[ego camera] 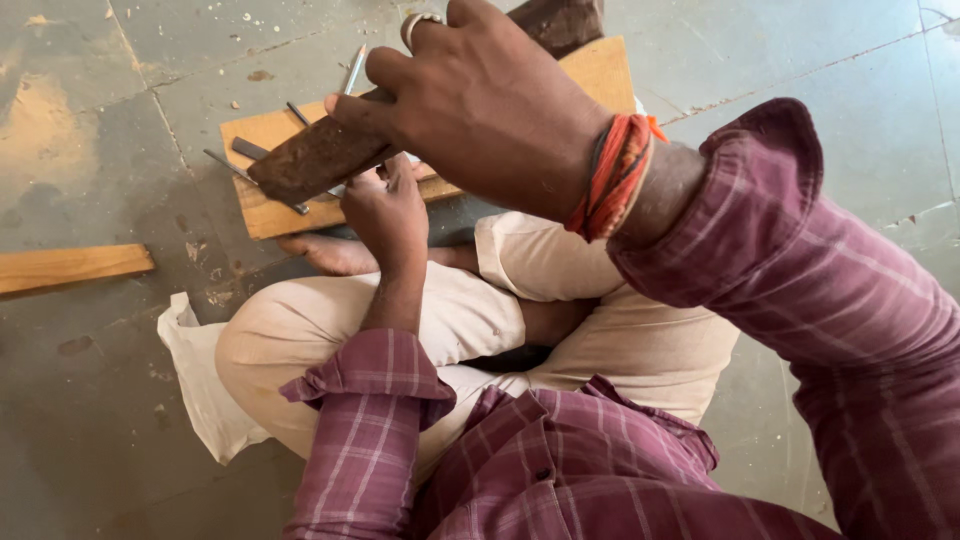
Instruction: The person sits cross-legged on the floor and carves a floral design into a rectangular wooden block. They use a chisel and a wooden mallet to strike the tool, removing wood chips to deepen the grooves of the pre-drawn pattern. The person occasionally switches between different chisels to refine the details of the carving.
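Seated person, right hand (490, 110) gripping a dark wood block (325, 155) above a pale board (262, 212) on the floor (120, 390).
Left hand (388, 212) closed at the board's near edge under the block; what it pinches is hidden. Metal tools (240, 170) lie on the board's left end. Spare plank (70, 266) well apart, left; open floor all round.

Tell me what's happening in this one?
A person sits cross-legged on a stone floor with a light wooden plank in front of them. The right hand grips a dark wooden block, raised over the plank. The left hand rests on the plank below it, fingers pinched together; what they hold is hidden. Several thin metal tools lie on the plank. Another plank piece lies off to the side.
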